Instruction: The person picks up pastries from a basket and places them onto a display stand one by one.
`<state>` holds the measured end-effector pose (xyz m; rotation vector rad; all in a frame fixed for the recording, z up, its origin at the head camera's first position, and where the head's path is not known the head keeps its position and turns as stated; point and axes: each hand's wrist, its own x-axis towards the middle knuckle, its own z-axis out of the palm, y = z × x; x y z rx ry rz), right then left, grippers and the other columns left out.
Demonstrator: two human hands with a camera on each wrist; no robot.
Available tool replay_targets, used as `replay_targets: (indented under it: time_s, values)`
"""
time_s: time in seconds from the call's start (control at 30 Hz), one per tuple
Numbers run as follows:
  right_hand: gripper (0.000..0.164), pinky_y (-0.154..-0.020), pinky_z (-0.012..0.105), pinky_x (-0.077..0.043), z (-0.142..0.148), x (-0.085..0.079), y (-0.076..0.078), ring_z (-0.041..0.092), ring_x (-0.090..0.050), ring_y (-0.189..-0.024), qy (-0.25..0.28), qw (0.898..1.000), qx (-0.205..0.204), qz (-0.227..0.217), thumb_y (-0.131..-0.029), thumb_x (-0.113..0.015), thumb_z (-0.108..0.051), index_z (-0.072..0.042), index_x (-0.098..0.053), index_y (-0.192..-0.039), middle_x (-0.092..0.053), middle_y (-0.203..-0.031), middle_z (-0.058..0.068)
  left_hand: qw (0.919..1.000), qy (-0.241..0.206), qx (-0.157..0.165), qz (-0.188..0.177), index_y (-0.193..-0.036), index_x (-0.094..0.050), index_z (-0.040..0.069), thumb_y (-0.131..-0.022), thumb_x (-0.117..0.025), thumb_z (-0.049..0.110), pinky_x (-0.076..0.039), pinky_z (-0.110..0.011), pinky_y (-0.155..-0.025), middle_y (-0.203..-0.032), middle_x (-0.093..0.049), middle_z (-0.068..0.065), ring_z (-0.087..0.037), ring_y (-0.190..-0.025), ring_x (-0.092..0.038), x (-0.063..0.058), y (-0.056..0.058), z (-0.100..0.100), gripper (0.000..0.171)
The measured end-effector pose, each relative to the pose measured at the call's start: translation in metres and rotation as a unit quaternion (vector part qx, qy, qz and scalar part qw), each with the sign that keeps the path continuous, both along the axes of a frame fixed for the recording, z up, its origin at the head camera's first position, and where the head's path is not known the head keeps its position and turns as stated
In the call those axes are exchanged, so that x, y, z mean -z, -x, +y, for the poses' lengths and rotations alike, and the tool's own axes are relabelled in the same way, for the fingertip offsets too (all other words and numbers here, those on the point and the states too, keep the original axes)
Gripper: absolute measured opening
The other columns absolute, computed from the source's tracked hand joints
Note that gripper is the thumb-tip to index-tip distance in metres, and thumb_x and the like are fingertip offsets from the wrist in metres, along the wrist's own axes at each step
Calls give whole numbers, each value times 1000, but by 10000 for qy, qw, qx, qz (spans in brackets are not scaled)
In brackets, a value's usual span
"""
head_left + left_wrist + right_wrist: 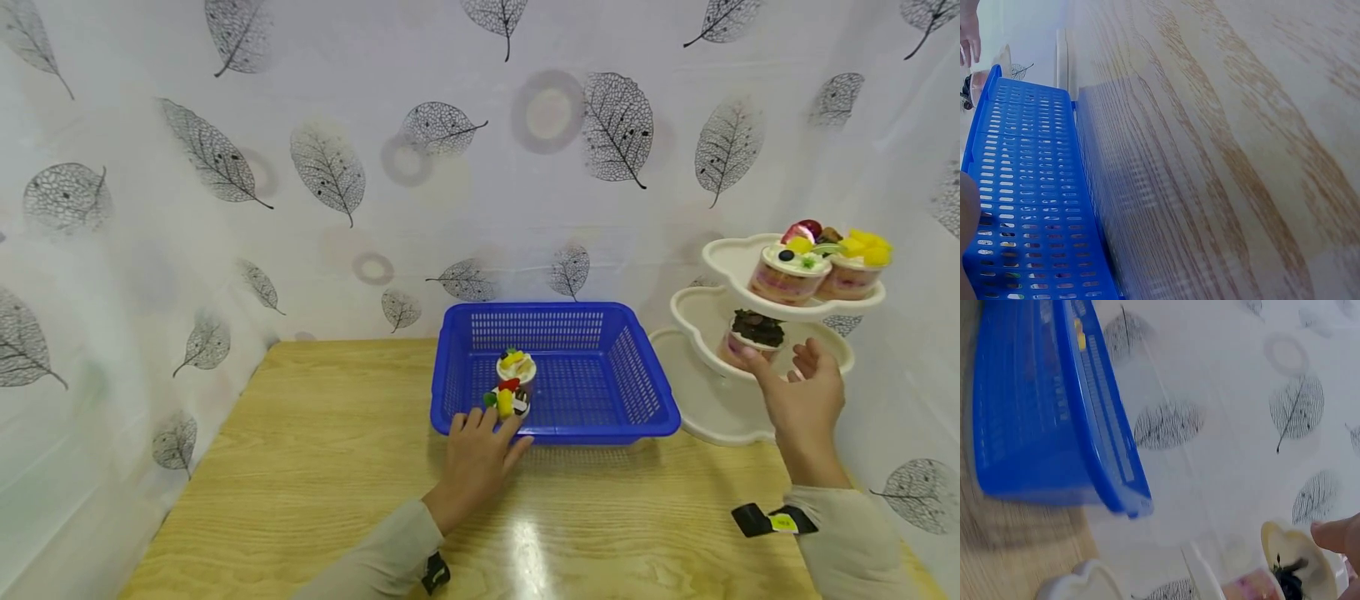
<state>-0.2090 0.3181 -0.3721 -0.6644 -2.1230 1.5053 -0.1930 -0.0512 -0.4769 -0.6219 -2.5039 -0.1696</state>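
In the head view a blue plastic basket (600,433) holds two dessert cups: one with cream and yellow fruit (517,367), the other with dark, red and yellow topping (507,400). My left hand (477,454) lies over the basket's front rim, its fingertips close to the nearer cup; contact cannot be made out. On the right stands a white tiered stand (686,312). A dessert cup with dark topping (756,333) sits on its middle tier. My right hand (810,408) is beside that cup, thumb near its side, fingers loosely bent and apart from it.
Fruit-topped dessert cups (789,271) stand on the stand's top tier, which overhangs the middle one. The wide lower tier (708,400) rests near the wooden table's (337,433) right side. Behind the table hangs a leaf-patterned sheet (480,217).
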Motion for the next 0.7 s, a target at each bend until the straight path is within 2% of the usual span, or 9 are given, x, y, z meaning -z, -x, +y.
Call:
replay_targets:
  time_s: [0.13, 0.23, 0.3, 0.37, 0.43, 0.53, 0.7]
  values:
    - [76, -109, 23, -29, -21, -2, -7, 17, -36, -134, 168, 9983, -12, 558, -86, -71, -22, -11, -29, -149, -40, -143, 5, 10000, -3, 1, -23, -108, -65, 26, -96, -47, 53, -37, -35, -71, -87, -61, 0, -19, -77, -51, 0, 0, 0, 35]
    - [69, -104, 19, -35, -41, 3, -7, 16, -45, -127, 58, 9956, -300, 891, -85, -72, -15, -9, -38, -144, -48, -134, 3, 10000, -4, 13, -1, -108, -65, 26, -95, -48, 53, -37, -35, -70, -87, -61, 0, -19, -77, -51, 0, 0, -1, 34]
    - [65, -101, 21, -38, -55, 8, -5, 15, -49, -122, -174, 9928, -741, 921, -85, -72, -13, -6, -41, -142, -51, -132, 7, 10000, -11, 10, 36, -107, -65, 26, -95, -49, 53, -38, -35, -70, -86, -61, 0, -19, -76, -51, 0, 0, -1, 34]
    - [63, -102, 27, -40, -68, 15, -1, 19, -49, -123, -498, 9859, -1388, 792, -87, -71, -15, -3, -42, -141, -51, -135, 13, 10000, -22, 0, 53, -106, -65, 26, -94, -50, 53, -38, -35, -70, -86, -61, -1, -19, -76, -52, -1, 0, -1, 33]
    - [64, -103, 35, -39, -81, 23, 5, 25, -47, -128, -768, 9725, -2108, 626, -88, -70, -19, 0, -40, -142, -48, -139, 17, 10000, -16, -14, 33, -107, -65, 26, -94, -50, 53, -38, -35, -70, -86, -61, -1, -19, -76, -52, 0, 0, -2, 33]
    - [67, -105, 49, -35, -97, 32, 16, 39, -40, -132, -970, 9454, -3086, 405, -88, -70, -21, 4, -37, -142, -42, -143, 24, 10000, -14, -13, -41, -108, -65, 27, -95, -49, 53, -38, -35, -71, -87, -61, 0, -19, -77, -51, -1, 0, -1, 34]
    - [69, -105, 55, -33, -127, 43, 35, 45, -38, -132, -876, 9054, -4153, 131, -85, -74, -15, 3, -38, -141, -41, -141, 28, 9999, 10, -41, -142, -111, -65, 27, -96, -46, 54, -38, -36, -72, -89, -61, 0, -19, -78, -51, -3, -1, 0, 36]
